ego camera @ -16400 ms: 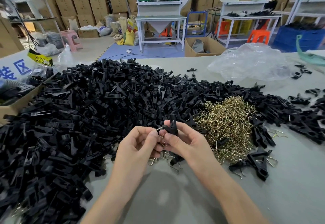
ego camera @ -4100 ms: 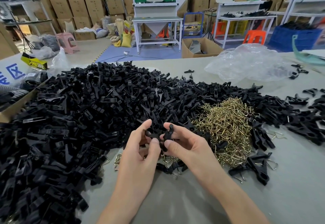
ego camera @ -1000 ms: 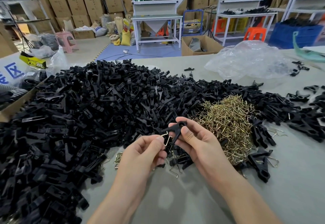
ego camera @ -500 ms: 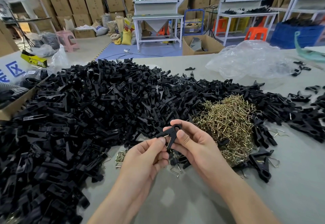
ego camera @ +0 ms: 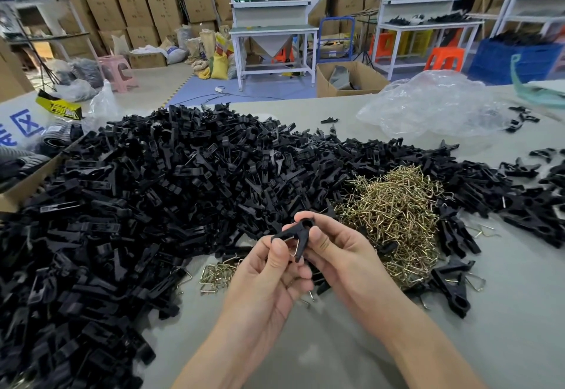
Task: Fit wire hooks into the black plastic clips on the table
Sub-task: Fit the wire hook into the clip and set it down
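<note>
Both hands hold one black plastic clip (ego camera: 295, 229) above the table's near middle. My right hand (ego camera: 339, 254) pinches its round end and one leg between thumb and fingers. My left hand (ego camera: 269, 269) pinches the other leg with thumb and forefinger. A wire hook (ego camera: 296, 248) shows between the clip's two legs. A huge pile of black clips (ego camera: 137, 193) covers the left and middle of the table. To the right of my hands lies a heap of brass-coloured wire hooks (ego camera: 394, 211).
A few clips with hooks fitted (ego camera: 449, 284) lie right of the heap. A small bunch of loose hooks (ego camera: 214, 275) sits left of my left hand. A crumpled clear plastic bag (ego camera: 437, 104) lies at the back right, a cardboard box (ego camera: 18, 190) at the left edge.
Both hands have held the same clip over the last second, shifting slightly towards me. My left thumb and forefinger have closed on the clip's leg, and the hook now sits between the legs.
</note>
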